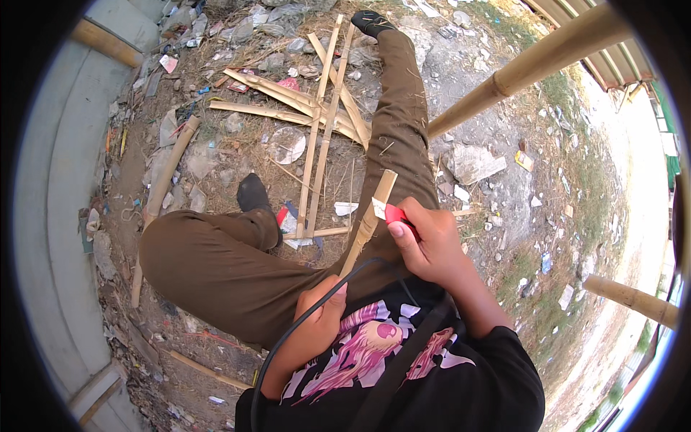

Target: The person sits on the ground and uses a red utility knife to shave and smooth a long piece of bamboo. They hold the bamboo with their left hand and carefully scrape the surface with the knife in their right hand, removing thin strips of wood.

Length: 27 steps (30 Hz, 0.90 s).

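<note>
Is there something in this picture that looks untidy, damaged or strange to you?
Yes: litter is scattered over the ground, and pale bits cling to the brown trousers, so the place looks untidy. The bamboo strips lie crossed in front, not stacked. The bamboo piece in the left hand shows no clear break.

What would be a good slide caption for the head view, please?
Left hand gripping a bamboo strip, right hand holding a red-handled knife near its far end, above littered ground.
</note>
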Tool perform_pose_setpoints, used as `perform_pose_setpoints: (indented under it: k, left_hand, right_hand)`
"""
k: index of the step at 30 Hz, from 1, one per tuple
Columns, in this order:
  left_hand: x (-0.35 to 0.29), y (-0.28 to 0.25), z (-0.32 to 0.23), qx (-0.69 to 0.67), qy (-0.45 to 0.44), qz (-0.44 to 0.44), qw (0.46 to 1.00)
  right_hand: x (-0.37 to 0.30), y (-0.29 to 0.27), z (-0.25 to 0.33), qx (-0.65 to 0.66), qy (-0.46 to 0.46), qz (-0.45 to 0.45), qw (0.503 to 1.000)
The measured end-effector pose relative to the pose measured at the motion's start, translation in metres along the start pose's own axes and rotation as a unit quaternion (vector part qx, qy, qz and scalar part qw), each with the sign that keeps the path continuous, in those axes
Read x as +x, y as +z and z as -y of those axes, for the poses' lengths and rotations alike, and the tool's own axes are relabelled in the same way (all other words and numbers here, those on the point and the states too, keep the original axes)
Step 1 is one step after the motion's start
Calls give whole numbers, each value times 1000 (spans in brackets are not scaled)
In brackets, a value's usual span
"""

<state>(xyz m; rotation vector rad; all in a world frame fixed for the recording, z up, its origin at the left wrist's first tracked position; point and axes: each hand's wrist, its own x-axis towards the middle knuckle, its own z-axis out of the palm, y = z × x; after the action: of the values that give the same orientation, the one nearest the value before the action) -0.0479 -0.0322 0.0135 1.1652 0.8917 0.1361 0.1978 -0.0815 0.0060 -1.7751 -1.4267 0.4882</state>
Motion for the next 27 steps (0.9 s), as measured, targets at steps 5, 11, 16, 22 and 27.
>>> perform_pose_setpoints:
  k: [5,11,16,22,27]
  left_hand:
    - [5,1,-7,-142,-28,44,988]
    - [7,2,-8,-129,-49,40,990]
    - [-12,1,1,-52,-35,22,998]
    - [1,3,0,-113,-5,37,993]
    - [-1,-1,-6,-46,-11,-28,998]
  right_hand:
    - [3,4,8,-81,-87,12,993]
    - [18,0,1,-133,-118,-33,984]
    - [60,-40,-24,-44,167,-226,959]
    - [20,-25,16,-77,-31,-7,997]
    - [8,-14,21,-71,-42,52,995]
